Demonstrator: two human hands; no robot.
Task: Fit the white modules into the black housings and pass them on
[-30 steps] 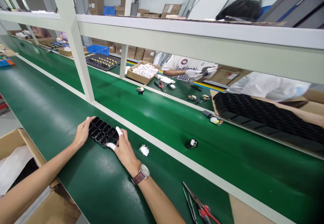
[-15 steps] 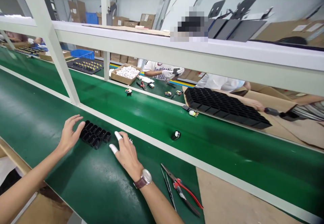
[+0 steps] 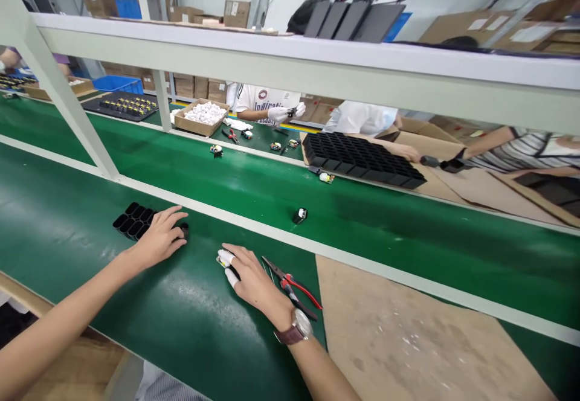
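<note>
Left hand (image 3: 158,241) slid onto right end of black tray (image 3: 131,220) at centre left, open, flat; right hand (image 3: 251,277) moved beside pliers (image 3: 290,286) — pinching small component (image 3: 221,261). Tray likely light, thin, bendy — take by long edges.

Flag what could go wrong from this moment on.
1. The left hand only lies on one end of the small black plastic cell tray; it might slide on the green belt.
2. The right hand touches a tiny white part right beside the red-handled pliers; it could bump them or fumble the part.
</note>
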